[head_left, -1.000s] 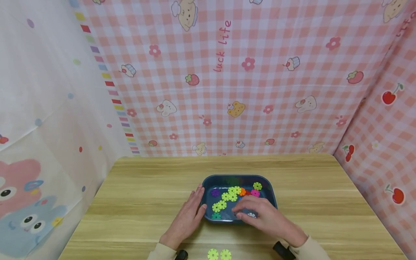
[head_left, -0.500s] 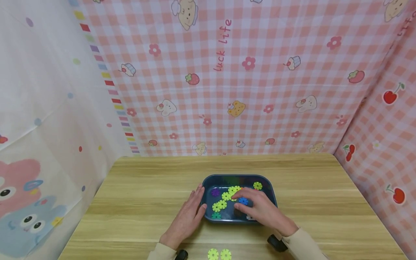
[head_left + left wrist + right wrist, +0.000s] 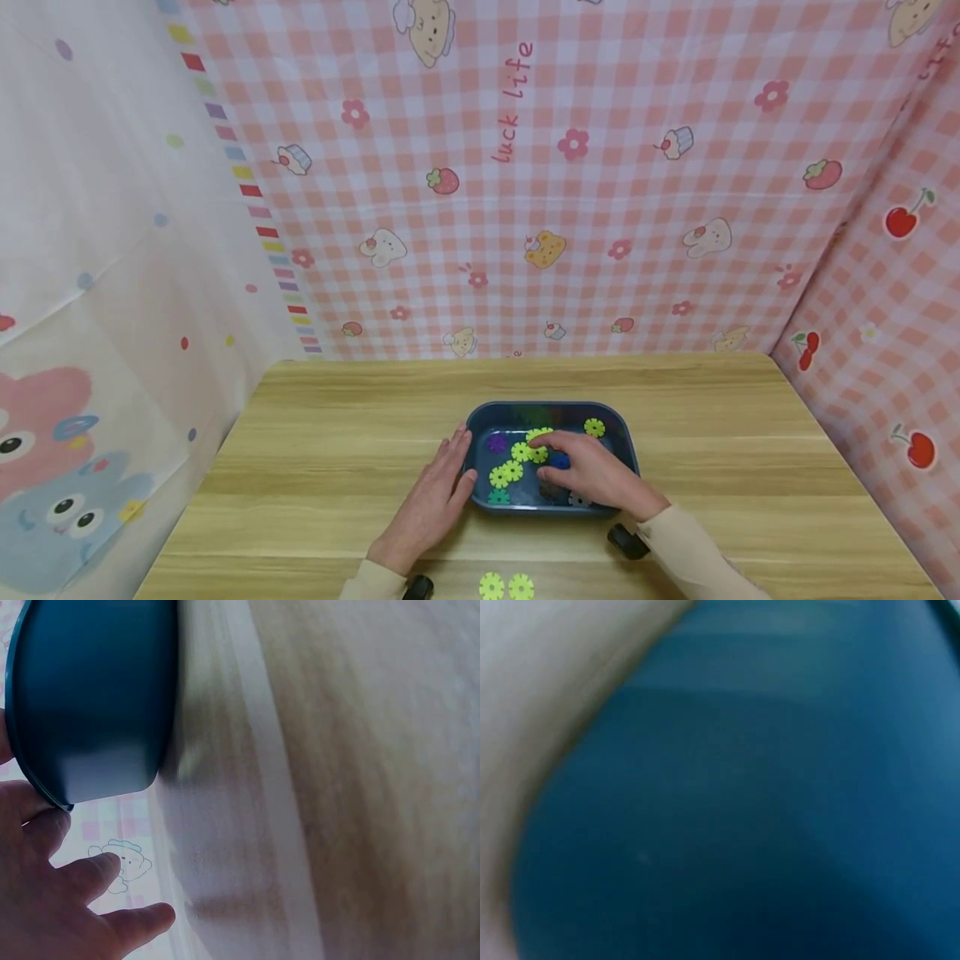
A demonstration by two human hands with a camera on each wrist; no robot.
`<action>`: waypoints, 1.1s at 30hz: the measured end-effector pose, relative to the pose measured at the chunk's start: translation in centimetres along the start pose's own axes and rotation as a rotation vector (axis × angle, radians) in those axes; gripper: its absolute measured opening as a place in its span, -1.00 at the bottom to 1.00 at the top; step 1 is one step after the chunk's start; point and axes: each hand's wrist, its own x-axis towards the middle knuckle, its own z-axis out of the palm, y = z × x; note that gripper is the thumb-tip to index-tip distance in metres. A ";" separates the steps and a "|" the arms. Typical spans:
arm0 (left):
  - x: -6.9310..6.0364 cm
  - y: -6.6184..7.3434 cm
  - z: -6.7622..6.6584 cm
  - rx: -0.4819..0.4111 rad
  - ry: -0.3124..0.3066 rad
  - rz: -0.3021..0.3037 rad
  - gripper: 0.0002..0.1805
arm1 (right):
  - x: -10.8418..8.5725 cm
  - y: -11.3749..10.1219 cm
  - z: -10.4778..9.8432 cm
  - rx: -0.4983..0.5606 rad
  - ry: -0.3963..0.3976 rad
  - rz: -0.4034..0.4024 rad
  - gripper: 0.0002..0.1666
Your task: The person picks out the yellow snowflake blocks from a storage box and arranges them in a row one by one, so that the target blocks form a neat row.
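Observation:
A dark blue tray (image 3: 551, 510) holds flower-shaped discs: several yellow-green ones (image 3: 521, 452), a purple one (image 3: 497, 442), a teal one (image 3: 498, 497) and a blue one (image 3: 559, 460). My left hand (image 3: 429, 498) rests against the tray's left end with fingers extended; in the left wrist view its fingers (image 3: 90, 874) lie by the rim. Over the tray, my right hand (image 3: 603, 477) reaches in with thumb and forefinger apart, the fingertips near the yellow-green discs. Whether it touches one cannot be told. The right wrist view shows only the blurred tray wall (image 3: 742, 787).
Two yellow-green discs (image 3: 492, 587) lie side by side at the front edge of the wooden table (image 3: 337, 417). A pink checked cloth (image 3: 637, 208) hangs behind it, with more cloth at both sides.
My right hand has moved left and slightly up across the tray, now covering the orange and pink discs seen earlier. The left hand has stayed in place.

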 end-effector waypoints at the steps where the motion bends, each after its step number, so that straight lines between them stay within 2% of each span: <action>1: 0.0 0.0 0.0 0.001 0.001 0.001 -0.36 | 0.1 0.1 0.0 0.001 -0.007 0.007 -0.55; 9: 0.1 0.0 0.0 0.004 -0.007 -0.007 -0.36 | 1.0 0.7 0.3 0.002 -0.041 0.025 -0.54; 20: 0.1 -0.1 0.0 0.005 -0.009 -0.005 -0.36 | 1.4 1.3 0.9 -0.083 -0.063 0.044 -0.53; 33: -0.1 0.0 0.0 -0.002 0.000 -0.009 -0.36 | 1.0 1.0 0.8 -0.077 -0.120 -0.009 -0.61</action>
